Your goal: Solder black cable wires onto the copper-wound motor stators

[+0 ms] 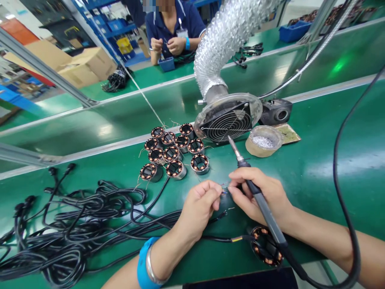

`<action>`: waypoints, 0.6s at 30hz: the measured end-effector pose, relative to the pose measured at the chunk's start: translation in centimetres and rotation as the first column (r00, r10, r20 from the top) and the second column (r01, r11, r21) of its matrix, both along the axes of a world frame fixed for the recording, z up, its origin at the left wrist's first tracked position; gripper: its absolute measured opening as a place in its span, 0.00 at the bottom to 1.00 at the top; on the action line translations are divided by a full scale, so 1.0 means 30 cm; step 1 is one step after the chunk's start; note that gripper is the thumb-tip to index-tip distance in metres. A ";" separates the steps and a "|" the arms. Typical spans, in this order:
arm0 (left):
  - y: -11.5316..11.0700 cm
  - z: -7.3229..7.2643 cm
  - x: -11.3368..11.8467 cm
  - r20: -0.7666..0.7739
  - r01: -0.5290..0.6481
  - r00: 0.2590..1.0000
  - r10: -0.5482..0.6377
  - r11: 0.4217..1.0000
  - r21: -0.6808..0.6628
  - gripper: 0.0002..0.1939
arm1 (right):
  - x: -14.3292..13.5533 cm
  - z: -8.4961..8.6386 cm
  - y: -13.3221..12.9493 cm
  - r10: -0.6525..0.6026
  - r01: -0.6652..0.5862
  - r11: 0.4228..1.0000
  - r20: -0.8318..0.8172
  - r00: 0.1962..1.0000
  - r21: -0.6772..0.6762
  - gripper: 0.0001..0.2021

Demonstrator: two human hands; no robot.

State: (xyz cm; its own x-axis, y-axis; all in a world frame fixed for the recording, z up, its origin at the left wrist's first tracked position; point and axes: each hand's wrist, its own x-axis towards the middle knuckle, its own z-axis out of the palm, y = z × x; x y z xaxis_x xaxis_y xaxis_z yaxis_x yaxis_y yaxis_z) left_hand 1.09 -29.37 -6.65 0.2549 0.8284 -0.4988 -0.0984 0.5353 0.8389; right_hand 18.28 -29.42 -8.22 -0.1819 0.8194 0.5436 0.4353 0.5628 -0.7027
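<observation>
My right hand (pixel 261 194) is closed around a soldering iron (pixel 264 208), its metal tip pointing up and left toward the fume extractor fan. Thumb and forefinger of that hand also meet near thin wire ends (pixel 225 188). Pinched in my left hand (pixel 203 204) are the fine wires, a blue one among them. Below my hands, a copper-wound stator (pixel 267 245) lies near the table's front edge, partly hidden by the iron. A black cable (pixel 216 238) with a yellow-marked section runs to it.
Several stators (pixel 176 169) stand behind my left hand. Coiled black cables (pixel 75 224) cover the left side. The fan (pixel 230 122), a round tub of shiny bits (pixel 264 141) and a dark holder (pixel 278 112) stand behind. Across the green bench (pixel 315 168), a person (pixel 176 34) handles small parts.
</observation>
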 end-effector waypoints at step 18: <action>-0.010 -0.017 -0.008 0.029 -0.017 0.999 0.018 1.000 -0.006 0.15 | 0.140 0.132 -0.042 0.118 -0.121 0.992 -0.073 0.990 -0.045 0.12</action>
State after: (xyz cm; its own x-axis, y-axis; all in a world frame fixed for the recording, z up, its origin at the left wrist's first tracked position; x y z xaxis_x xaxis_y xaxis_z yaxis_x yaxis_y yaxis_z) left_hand 0.84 -29.68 -7.17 0.2551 0.8299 -0.4961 -0.1324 0.5382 0.8323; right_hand 22.47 -30.70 -4.24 -0.2429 0.8201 0.5182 0.3159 0.5719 -0.7570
